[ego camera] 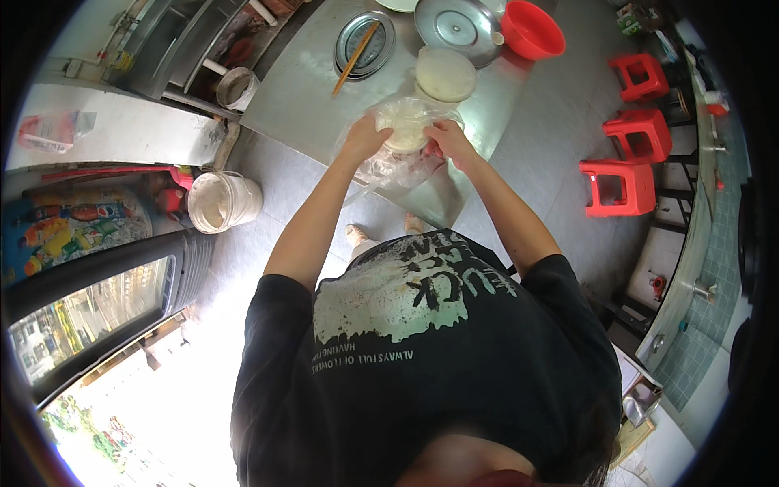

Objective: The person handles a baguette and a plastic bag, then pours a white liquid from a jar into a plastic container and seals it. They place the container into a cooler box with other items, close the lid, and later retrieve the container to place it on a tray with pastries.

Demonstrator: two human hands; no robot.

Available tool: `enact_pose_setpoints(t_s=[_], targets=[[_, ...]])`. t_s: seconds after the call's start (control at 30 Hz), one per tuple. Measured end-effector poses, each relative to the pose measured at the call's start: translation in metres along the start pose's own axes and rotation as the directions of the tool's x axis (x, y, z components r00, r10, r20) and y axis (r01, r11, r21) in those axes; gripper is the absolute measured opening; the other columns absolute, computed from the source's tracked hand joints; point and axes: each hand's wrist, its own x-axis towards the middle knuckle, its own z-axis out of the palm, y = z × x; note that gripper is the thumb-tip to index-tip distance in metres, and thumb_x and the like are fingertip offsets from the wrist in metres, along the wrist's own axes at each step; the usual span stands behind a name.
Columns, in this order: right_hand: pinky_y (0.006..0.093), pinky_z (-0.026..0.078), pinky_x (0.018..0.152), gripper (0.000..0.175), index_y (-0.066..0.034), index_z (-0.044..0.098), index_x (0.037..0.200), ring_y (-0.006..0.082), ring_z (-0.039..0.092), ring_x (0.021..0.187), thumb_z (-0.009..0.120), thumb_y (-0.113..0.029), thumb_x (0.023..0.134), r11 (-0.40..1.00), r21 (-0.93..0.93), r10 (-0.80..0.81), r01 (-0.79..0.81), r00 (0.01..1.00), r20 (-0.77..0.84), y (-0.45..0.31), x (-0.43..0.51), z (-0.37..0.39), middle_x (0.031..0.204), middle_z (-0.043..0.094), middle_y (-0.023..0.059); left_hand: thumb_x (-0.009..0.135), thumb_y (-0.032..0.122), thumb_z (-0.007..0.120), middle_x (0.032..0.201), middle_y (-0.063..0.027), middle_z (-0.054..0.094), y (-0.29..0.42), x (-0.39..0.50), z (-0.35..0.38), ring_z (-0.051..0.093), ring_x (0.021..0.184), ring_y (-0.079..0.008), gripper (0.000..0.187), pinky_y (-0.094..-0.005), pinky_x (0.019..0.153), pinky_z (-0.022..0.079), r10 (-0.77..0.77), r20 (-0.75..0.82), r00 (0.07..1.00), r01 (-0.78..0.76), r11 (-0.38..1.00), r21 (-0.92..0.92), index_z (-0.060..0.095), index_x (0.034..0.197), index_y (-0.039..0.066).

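Both of my hands are at the near end of a stainless steel table (286, 91). My left hand (367, 137) grips the left side of a clear plastic bag (389, 176) and a stack of pale round flat pieces (405, 131) in it, thumb on top. On the right side, my right hand (449, 141) holds the same bag and stack between thumb and fingers. Just beyond stands another pale round stack (445, 74). Wooden chopsticks (355, 58) rest across an oval metal plate (366, 44) farther left. What the round pieces are made of, I cannot tell.
A large round metal tray (456, 28) and a red plastic basin (533, 30) lie at the table's far end. Several red plastic stools (619, 187) stand on the floor to the right. A white bucket (224, 201) stands left of the table, near a drinks fridge (109, 304).
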Motion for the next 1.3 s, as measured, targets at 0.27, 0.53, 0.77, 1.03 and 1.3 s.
enact_pose_setpoints(t_s=[0.27, 0.53, 0.77, 1.03, 1.3], targets=[[0.0214, 0.041, 0.045, 0.015, -0.0017, 0.059, 0.083, 0.0104, 0.055, 0.05, 0.054, -0.015, 0.088, 0.994, 0.11, -0.03, 0.018, 0.993, 0.111, -0.003, -0.019, 0.005, 0.064, 0.061, 0.0075, 0.084, 0.024, 0.062, 0.106, -0.0145, 0.062, 0.015, -0.044, -0.018, 0.059, 0.1, -0.0236, 0.042, -0.0348, 0.083, 0.047, 0.072, 0.07, 0.995, -0.031, 0.88, -0.474, 0.054, 0.117, 0.0], [0.0216, 0.044, 0.048, 0.023, 0.0003, 0.061, 0.098, 0.0107, 0.06, 0.057, 0.05, -0.018, 0.091, 0.997, 0.031, -0.078, 0.073, 0.979, 0.187, -0.036, -0.02, -0.015, 0.078, 0.064, 0.0094, 0.085, 0.021, 0.064, 0.122, -0.0072, 0.055, 0.048, -0.048, -0.023, 0.057, 0.108, -0.0179, 0.055, -0.0343, 0.091, 0.048, -0.026, 0.217, 0.976, 0.2, 0.5, -0.843, 0.039, 0.132, 0.006], [0.0303, 0.051, 0.063, 0.043, 0.0, 0.047, 0.13, 0.0197, 0.064, 0.088, 0.048, -0.013, 0.089, 0.724, -0.595, -0.333, 0.349, 0.932, 0.142, -0.04, -0.002, -0.022, 0.118, 0.06, 0.0143, 0.085, 0.022, 0.065, 0.121, -0.0073, 0.056, 0.044, -0.079, -0.033, 0.058, 0.106, -0.0187, 0.051, -0.0352, 0.087, 0.05, -0.034, 0.205, 0.978, 0.203, 0.369, -0.907, 0.044, 0.129, 0.009], [0.0413, 0.049, 0.084, 0.062, -0.0067, 0.041, 0.131, 0.0314, 0.052, 0.112, 0.06, -0.015, 0.073, 0.03, -0.894, -0.289, 0.447, 0.86, 0.42, -0.01, 0.024, -0.004, 0.141, 0.038, 0.0135, 0.086, 0.014, 0.062, 0.124, -0.0115, 0.054, 0.05, -0.113, -0.042, 0.055, 0.112, -0.0205, 0.05, -0.0338, 0.096, 0.044, -0.032, 0.079, 0.996, 0.084, 0.207, -0.975, 0.042, 0.129, -0.001], [0.0393, 0.049, 0.084, 0.059, -0.0104, 0.045, 0.133, 0.0284, 0.054, 0.109, 0.061, -0.017, 0.077, 0.188, -0.775, -0.399, 0.603, 0.768, 0.501, -0.028, 0.009, -0.016, 0.133, 0.046, 0.0171, 0.087, 0.01, 0.059, 0.126, -0.0135, 0.053, 0.04, -0.171, -0.083, 0.051, 0.118, -0.0237, 0.049, -0.0387, 0.102, 0.04, -0.168, -0.107, 0.98, -0.081, 0.153, -0.985, 0.042, 0.13, -0.003]])
